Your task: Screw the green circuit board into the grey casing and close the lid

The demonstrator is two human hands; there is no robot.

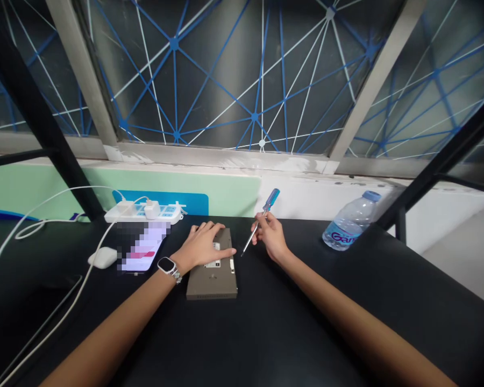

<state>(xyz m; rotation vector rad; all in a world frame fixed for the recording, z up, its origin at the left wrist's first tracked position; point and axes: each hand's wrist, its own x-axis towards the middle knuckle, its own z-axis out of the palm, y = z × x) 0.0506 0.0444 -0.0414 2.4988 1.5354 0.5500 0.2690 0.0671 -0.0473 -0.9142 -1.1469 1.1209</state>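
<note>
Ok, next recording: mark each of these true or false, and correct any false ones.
The right hand holds a blue-handled screwdriver. True.
The left hand rests on a flat metal case. True.
The smartwatch is on the right wrist. False: it is on the left wrist.
The power strip lies right of the water bottle. False: it lies left of the bottle, beyond the left hand.

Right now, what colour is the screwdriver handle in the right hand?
The screwdriver handle is blue, shown best in the head view.
</note>
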